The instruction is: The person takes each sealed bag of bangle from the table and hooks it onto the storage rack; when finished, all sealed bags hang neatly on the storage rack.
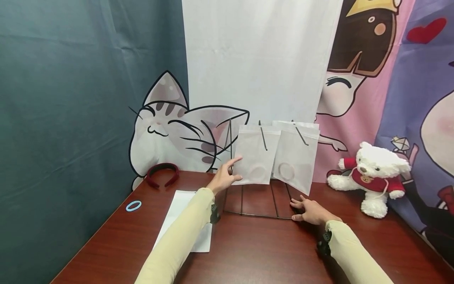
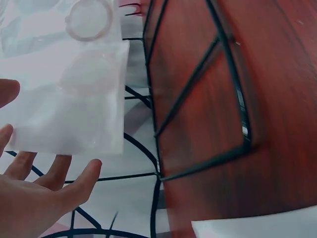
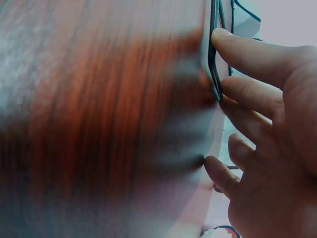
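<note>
A black wire display rack [image 1: 259,215] stands on the table with its base frame toward me and hooks above. From its hooks hang a left translucent zip bag [image 1: 253,152] and a right translucent zip bag [image 1: 299,152], each with a pale ring inside. My left hand [image 1: 224,177] is at the left bag's left edge, fingers spread and loosely bent; in the left wrist view its fingertips [image 2: 94,166] show just past the bag's border. At the front right corner of the base, my right hand [image 1: 310,212] pinches the wire between thumb and fingers.
Left of the rack lie a white sheet [image 1: 202,244], a light blue ring [image 1: 133,206] and a dark red headband [image 1: 150,179]. A white teddy bear [image 1: 381,169] in a red top sits at the right. Printed curtains [image 1: 262,59] hang behind the table.
</note>
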Available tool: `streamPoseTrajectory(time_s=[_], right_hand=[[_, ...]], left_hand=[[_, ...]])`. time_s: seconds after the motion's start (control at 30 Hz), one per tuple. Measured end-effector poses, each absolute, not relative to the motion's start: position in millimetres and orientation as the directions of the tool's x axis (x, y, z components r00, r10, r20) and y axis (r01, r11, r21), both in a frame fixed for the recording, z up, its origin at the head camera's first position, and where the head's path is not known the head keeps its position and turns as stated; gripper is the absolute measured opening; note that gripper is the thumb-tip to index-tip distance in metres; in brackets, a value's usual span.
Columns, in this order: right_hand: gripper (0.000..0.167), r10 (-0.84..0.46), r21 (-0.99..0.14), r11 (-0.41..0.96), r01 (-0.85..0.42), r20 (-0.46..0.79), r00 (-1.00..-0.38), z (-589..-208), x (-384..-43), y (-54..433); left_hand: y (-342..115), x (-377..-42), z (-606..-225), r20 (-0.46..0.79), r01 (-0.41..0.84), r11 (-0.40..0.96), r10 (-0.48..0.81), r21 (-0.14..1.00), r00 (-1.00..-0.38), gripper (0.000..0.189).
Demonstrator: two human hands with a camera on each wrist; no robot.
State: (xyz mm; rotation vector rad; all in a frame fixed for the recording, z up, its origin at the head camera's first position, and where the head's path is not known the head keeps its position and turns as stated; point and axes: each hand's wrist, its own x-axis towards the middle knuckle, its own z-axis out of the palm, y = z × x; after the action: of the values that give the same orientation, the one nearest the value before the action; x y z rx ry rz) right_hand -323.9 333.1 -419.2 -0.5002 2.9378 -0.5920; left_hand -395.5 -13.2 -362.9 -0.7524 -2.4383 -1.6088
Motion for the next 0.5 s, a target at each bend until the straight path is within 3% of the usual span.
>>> streamPoseTrajectory(time_s=[0.27,0.5], right_hand=[[0.063,-0.321,-0.401,0.872,-0.279,-0.041,-0.946,-420.6,-323.5,333.0],[0.062,-0.321,-0.405,0.871,-0.278,-0.042,-0.946,-418.3,-323.5,332.4]], left_hand=[[-27.0,-390.3,-375.6,0.318,0.431,0.348,0.336,0.833,-0.886,0.070],[-46.2,-388.0,-384.7,0.217,0.313,0.335,0.295,0.889,-0.931,0.064]])
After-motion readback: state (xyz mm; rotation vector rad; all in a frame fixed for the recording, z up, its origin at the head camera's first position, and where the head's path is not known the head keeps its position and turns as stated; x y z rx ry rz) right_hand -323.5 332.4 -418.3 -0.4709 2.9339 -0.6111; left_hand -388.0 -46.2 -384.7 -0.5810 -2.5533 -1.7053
